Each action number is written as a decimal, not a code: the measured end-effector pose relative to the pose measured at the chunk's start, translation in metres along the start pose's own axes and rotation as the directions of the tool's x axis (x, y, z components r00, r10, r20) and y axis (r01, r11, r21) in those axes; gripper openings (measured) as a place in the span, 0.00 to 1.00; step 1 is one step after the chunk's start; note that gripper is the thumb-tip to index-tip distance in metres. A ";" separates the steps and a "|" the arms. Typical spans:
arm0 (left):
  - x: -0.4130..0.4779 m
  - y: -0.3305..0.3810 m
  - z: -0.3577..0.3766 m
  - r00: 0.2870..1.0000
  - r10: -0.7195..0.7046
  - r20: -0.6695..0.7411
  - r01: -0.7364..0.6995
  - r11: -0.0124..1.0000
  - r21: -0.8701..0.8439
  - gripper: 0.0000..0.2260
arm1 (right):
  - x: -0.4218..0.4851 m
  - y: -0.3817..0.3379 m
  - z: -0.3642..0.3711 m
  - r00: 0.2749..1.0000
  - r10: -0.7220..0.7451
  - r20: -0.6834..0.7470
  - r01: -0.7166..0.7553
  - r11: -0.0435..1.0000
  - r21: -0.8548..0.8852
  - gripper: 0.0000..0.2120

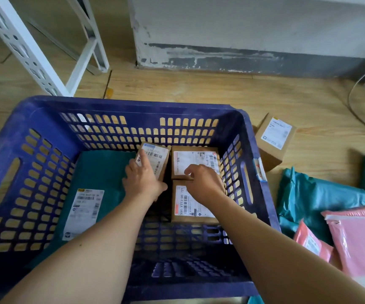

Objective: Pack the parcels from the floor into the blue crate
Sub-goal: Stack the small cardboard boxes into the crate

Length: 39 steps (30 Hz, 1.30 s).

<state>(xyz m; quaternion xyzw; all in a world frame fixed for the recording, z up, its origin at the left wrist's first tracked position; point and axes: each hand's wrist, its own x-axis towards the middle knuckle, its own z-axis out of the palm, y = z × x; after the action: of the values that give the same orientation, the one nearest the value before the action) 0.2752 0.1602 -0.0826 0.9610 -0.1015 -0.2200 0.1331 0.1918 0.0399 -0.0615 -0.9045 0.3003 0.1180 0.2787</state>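
Wood floor point(177, 88), boxes point(195, 160) along blue crate point(246, 150) edge

A bare left forearm point(102, 242) from the lower left of the frame and a bare right forearm point(271, 244) from the lower right, each uncovered right to the picture's edge. Ending in a bare left hand point(143, 178) and a bare right hand point(203, 182) near the middle of the frame, wrists and fingers likewise uncovered. Marked by one small dark spot point(80, 245) on the left forearm.
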 end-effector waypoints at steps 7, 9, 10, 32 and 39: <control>-0.009 -0.019 -0.024 0.996 -0.087 0.009 0.087 0.996 0.020 0.46 | -0.004 0.003 -0.006 1.000 0.021 0.016 -0.021 1.000 -0.008 0.22; -0.015 -0.023 -0.034 0.998 -0.055 0.017 0.054 0.998 0.038 0.43 | -0.009 0.000 -0.009 0.999 0.022 0.048 -0.020 0.999 -0.040 0.23; -0.019 -0.026 -0.040 0.999 -0.036 0.031 0.034 0.998 0.053 0.42 | -0.012 -0.002 -0.012 0.997 0.010 0.081 -0.003 0.997 -0.078 0.23; -0.067 -0.034 -0.083 0.793 0.190 0.579 -0.416 0.864 0.286 0.44 | -0.011 0.009 0.021 0.801 0.113 0.588 0.274 0.804 -0.528 0.20; -0.075 -0.036 -0.068 0.771 0.280 0.572 -0.528 0.783 0.328 0.45 | -0.012 0.010 0.016 0.821 0.102 0.561 0.242 0.829 -0.505 0.20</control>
<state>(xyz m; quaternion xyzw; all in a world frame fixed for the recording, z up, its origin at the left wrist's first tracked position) 0.2450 0.2275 -0.0049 0.8272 -0.3935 -0.3911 -0.0894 0.1760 0.0480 -0.0739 -0.8798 0.1213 0.4518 0.0846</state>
